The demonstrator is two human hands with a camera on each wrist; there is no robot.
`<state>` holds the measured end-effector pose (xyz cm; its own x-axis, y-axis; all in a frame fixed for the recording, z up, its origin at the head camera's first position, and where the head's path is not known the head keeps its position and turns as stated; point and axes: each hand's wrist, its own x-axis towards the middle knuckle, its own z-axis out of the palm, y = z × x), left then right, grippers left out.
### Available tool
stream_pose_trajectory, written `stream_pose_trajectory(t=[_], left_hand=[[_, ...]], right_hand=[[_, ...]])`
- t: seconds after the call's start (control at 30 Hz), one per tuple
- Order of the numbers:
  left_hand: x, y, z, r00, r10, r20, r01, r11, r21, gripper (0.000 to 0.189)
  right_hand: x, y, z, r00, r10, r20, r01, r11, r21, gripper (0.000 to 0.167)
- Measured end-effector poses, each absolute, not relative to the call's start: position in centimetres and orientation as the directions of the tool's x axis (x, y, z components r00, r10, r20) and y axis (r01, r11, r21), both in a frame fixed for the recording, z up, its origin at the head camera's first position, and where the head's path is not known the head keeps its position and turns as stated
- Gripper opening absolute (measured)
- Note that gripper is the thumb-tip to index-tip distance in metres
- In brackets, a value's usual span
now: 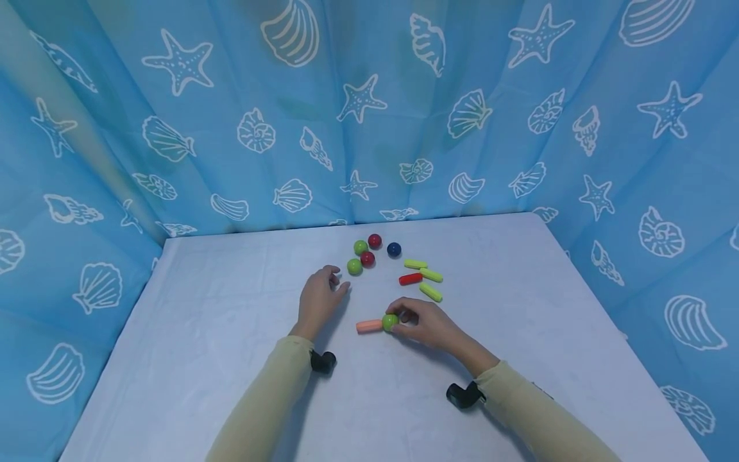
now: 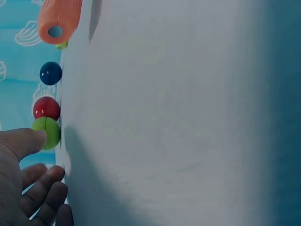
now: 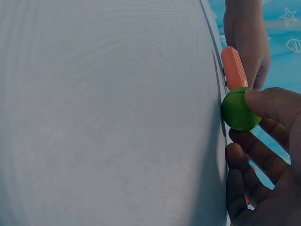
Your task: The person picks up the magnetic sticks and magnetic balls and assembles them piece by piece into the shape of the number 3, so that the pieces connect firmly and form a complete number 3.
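Observation:
My right hand (image 1: 430, 326) pinches a glossy green ball (image 1: 390, 322) between thumb and fingers, low over the white table. The ball sits against the right end of an orange ridged stick (image 1: 369, 326); whether the two are joined I cannot tell. In the left wrist view the stick's (image 2: 57, 21) other end shows a round hole. My left hand (image 1: 319, 296) hovers to the left with loosely bent fingers and holds nothing. Just beyond its fingertips lies another green ball (image 1: 355, 267), beside a red ball (image 1: 367, 259).
Behind these are a further green ball (image 1: 360, 247), a red ball (image 1: 374, 241) and a dark blue ball (image 1: 394, 249). Right of them lie a red stick (image 1: 410, 279) and several yellow-green sticks (image 1: 430, 292). A blue seashell curtain (image 1: 358, 147) hangs round the white table (image 1: 219, 308).

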<state>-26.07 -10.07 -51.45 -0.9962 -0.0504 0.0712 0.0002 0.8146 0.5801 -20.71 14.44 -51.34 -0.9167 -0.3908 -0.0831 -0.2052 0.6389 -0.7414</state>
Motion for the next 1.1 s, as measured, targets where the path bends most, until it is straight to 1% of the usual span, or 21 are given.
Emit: stream_pose_trajectory(t=[0.13, 0.43, 0.73, 0.9, 1.1], left_hand=[[-26.4, -10.0, -51.4, -0.997, -0.047, 0.065, -0.002, 0.821, 0.572, 0.041], [-27.3, -9.8, -51.3, -0.997, -0.069, 0.036, -0.035, 0.807, 0.590, 0.041], [-28.2, -9.3, -51.6, -0.995, -0.071, 0.067, -0.016, 0.795, 0.606, 0.041], [-28.6, -9.0, -51.7, -0.996, -0.064, 0.063, -0.012, 0.786, 0.618, 0.044], [-29.0, -8.7, -51.8, -0.996, -0.068, 0.056, -0.019, 0.780, 0.626, 0.043]], right_hand=[[-20.7, 14.4, -51.3, -0.915, -0.395, -0.085, -0.206, 0.637, -0.743, 0.029], [-20.6, 14.3, -51.1, -0.906, -0.416, -0.084, -0.221, 0.633, -0.742, 0.030], [-20.7, 14.5, -51.0, -0.907, -0.411, -0.090, -0.213, 0.633, -0.744, 0.030], [-20.8, 14.5, -51.2, -0.906, -0.415, -0.090, -0.217, 0.634, -0.742, 0.030], [-20.7, 14.5, -51.1, -0.907, -0.412, -0.091, -0.214, 0.635, -0.742, 0.030]])
